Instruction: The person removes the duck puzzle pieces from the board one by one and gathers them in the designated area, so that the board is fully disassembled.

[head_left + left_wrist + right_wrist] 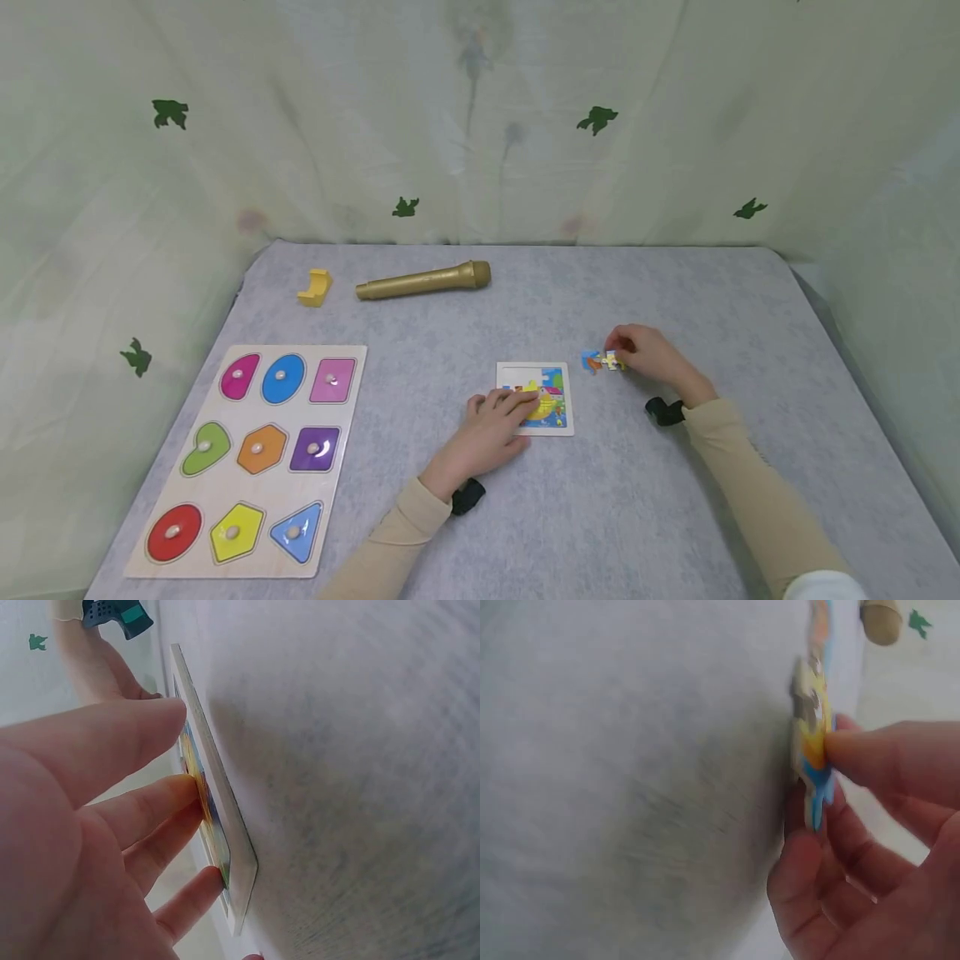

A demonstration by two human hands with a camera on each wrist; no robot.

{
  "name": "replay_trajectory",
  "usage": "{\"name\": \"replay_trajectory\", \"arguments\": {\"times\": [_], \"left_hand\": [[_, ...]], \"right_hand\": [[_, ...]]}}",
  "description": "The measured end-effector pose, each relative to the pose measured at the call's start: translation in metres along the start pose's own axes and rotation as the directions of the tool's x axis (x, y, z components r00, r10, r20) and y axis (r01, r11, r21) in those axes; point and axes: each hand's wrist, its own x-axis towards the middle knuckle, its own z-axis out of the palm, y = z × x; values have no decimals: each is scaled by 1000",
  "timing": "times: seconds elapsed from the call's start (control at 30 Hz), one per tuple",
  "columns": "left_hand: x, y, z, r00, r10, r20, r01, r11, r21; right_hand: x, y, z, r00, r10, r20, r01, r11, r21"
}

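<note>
A small framed jigsaw puzzle lies on the table with several pieces of a bright picture fitted in it. My left hand rests on its left side, fingertips on the picture and thumb by the near edge of the frame. In the left wrist view, the fingertips press on the pieces beside the pale frame. To the right of the puzzle, my right hand pinches a yellow and blue jigsaw piece between thumb and fingers. Another jigsaw piece, blue and orange, lies just left of it.
A wooden shape board with knobbed coloured shapes lies at the left. Behind it stands a yellow curved block, next to a gold toy microphone. A pale cloth wall rises behind the table.
</note>
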Motion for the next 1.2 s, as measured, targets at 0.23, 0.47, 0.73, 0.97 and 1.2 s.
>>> {"name": "replay_trajectory", "arguments": {"times": [0.23,0.47,0.73,0.97,1.2], "left_hand": [[0,2,1,1000,12,-12,-11,1000,21],[2,5,2,1000,12,-23,-11,999,45],[6,8,4,999,21,-45,-16,995,98],[7,9,4,999,34,-23,-31,994,104],[5,10,4,1000,27,-1,-27,995,94]], "right_hand": [[-5,-8,4,998,14,-59,-24,985,-173],[-4,-18,8,995,-17,-97,6,993,-116],[-2,-51,27,980,-200,-3,200,977,77],[6,-65,45,967,-212,138,203,976,77],[11,-66,50,968,-195,157,190,981,48]]}}
